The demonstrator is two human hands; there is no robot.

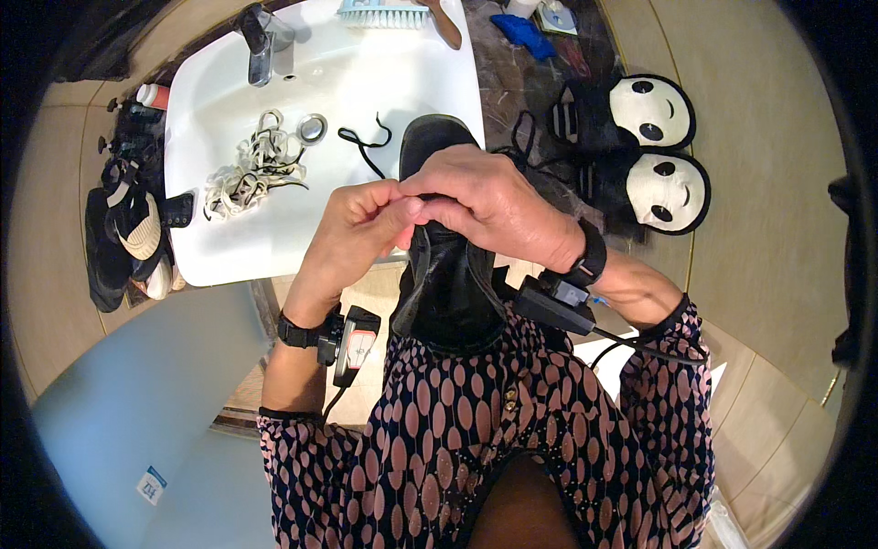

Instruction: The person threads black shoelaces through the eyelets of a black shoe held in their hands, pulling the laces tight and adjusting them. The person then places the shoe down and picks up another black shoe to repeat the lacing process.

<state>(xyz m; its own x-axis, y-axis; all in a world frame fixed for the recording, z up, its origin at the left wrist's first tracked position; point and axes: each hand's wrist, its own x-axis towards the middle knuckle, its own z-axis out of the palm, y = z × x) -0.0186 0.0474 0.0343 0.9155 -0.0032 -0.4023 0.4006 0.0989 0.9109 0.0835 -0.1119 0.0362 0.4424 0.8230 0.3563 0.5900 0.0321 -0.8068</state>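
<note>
A black shoe (448,306) lies in front of me, its toe out over the sink's near edge and its heel against my body. Above its lacing my left hand (349,233) is closed in a pinch. A black shoelace (368,146) runs from those fingers, its loose end curling over the basin. My right hand (498,201) is bent across the shoe's upper, thumb and fingers pressed together against the left fingertips. What the right fingers pinch is hidden. More black lace (523,137) shows past the right knuckles, on the dark counter.
In the white sink (197,110) lies a tangle of pale laces (261,169) near the drain plug (313,128). A faucet (259,50) and a blue brush (384,13) stand behind. Shoes (133,229) sit at the left; panda-faced slippers (654,146) rest at the right.
</note>
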